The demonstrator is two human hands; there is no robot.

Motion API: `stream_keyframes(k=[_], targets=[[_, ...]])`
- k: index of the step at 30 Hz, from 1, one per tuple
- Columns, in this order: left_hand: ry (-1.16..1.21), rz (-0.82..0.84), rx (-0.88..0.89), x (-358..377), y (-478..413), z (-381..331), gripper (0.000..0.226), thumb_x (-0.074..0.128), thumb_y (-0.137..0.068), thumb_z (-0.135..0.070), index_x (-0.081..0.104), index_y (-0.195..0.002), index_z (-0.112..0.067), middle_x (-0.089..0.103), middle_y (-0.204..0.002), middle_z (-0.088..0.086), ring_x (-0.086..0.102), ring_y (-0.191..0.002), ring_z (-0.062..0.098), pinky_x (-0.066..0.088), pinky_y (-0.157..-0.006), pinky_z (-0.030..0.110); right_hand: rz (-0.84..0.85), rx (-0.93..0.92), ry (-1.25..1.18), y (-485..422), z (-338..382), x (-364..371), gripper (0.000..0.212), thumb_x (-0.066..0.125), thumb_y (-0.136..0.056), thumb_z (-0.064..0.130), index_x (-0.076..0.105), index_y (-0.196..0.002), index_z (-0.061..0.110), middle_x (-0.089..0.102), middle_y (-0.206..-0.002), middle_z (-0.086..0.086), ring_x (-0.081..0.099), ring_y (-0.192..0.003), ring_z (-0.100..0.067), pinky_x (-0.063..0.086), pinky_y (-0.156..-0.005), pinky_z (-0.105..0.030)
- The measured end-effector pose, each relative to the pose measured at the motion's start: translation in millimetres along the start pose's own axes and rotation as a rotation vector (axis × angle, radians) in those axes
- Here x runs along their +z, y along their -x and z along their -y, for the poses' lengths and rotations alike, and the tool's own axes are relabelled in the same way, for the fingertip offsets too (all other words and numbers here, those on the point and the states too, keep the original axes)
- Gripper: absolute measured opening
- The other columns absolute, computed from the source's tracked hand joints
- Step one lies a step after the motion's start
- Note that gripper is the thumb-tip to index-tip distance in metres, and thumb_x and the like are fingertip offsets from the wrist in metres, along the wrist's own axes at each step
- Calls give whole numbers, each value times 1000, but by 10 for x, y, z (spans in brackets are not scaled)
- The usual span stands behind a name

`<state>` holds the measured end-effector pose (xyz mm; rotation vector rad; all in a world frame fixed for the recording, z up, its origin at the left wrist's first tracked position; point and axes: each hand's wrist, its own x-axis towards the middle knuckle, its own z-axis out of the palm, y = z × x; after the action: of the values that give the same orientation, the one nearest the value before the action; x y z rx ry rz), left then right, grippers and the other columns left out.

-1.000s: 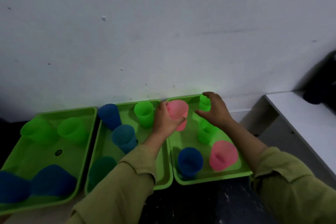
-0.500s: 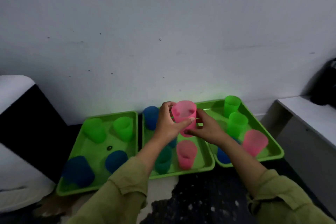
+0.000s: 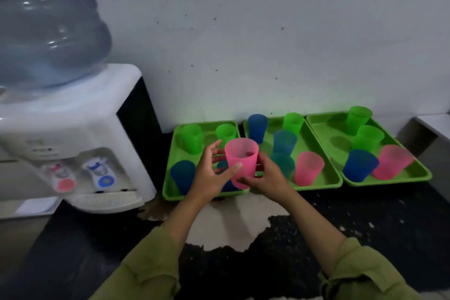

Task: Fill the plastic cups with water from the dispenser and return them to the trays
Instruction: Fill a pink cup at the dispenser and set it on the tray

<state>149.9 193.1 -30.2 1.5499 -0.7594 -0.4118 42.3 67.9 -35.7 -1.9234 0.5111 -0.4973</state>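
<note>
Dispenser (image 3: 73,134) stood far left, blue tap (image 3: 98,170) on its front. My left hand (image 3: 209,178) gripped the pink cup (image 3: 241,162), thumb in front, fingers (image 3: 215,147) curled behind; cup hung upright above the left tray (image 3: 210,137). Right hand (image 3: 267,178) gripped its base. Best move, I judged: keep it level & centre the rim under the tap before pressing.

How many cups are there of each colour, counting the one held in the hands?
pink cups: 3
green cups: 5
blue cups, two teal-looking ones included: 6
Total: 14
</note>
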Motion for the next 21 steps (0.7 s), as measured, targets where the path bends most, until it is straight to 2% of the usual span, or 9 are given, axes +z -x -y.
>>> stream_keyframes(k=[2,3,5,7,9,11,14,19,21], targets=[[6,-103,-10,-290,189,62,60,76,-68,-37,43,-119,-31,58,-108,-1,60,-96,3,50,-81,19,27,11,17,56,50,247,63,83,-66,11,48,-118,11,55,-97,9,54,-82,-7,45,-67,-9],[17,-148,-18,-396,272,80,53,74,-73,-34,45,-117,-29,59,-105,3,60,-92,2,50,-81,19,45,21,17,79,67,340,63,82,-66,10,47,-118,10,56,-100,4,55,-86,-11,46,-71,-14],[14,-249,-52,-655,438,132,41,65,-75,-38,50,-112,-29,60,-98,2,60,-90,8,51,-83,31,81,36,19,145,144,567,63,82,-66,10,46,-119,8,56,-105,-2,56,-94,-18,48,-77,-24],[-11,-333,-111,-904,558,216,33,61,-74,-42,53,-105,-33,61,-92,-2,60,-90,17,49,-83,43,108,38,32,205,218,783,61,82,-67,12,46,-117,7,56,-105,-4,56,-95,-18,47,-77,-27],[-45,-401,-164,-1168,684,304,27,62,-75,-37,55,-100,-31,61,-88,-2,59,-87,20,50,-84,46,128,38,46,276,316,1015,63,81,-67,14,46,-118,6,55,-106,-3,54,-94,-17,44,-75,-26],[-88,-452,-214,-1448,807,421,19,64,-82,-22,56,-99,-28,61,-86,-3,60,-88,24,50,-86,49,150,50,65,354,391,1272,66,81,-67,14,44,-121,7,53,-108,-2,53,-96,-18,44,-75,-27],[-157,-489,-261,-1869,947,558,17,60,-86,-11,57,-97,-24,61,-85,0,62,-87,30,50,-85,47,182,55,107,416,456,1690,66,81,-66,12,45,-121,7,53,-108,-3,53,-97,-20,48,-78,-31],[-196,-510,-326,-2568,1045,752,14,60,-87,-15,58,-100,-21,62,-87,2,61,-86,27,49,-83,39,208,97,147,452,534,2403,64,79,-67,14,45,-120,7,51,-104,0,51,-94,-16,40,-71,-23],[-213,-495,-343,-2857,1052,833,14,61,-87,-15,59,-101,-17,63,-87,5,61,-85,26,47,-79,34,194,129,153,462,593,2742,65,80,-65,16,46,-120,9,54,-106,-1,52,-95,-16,42,-72,-24]])
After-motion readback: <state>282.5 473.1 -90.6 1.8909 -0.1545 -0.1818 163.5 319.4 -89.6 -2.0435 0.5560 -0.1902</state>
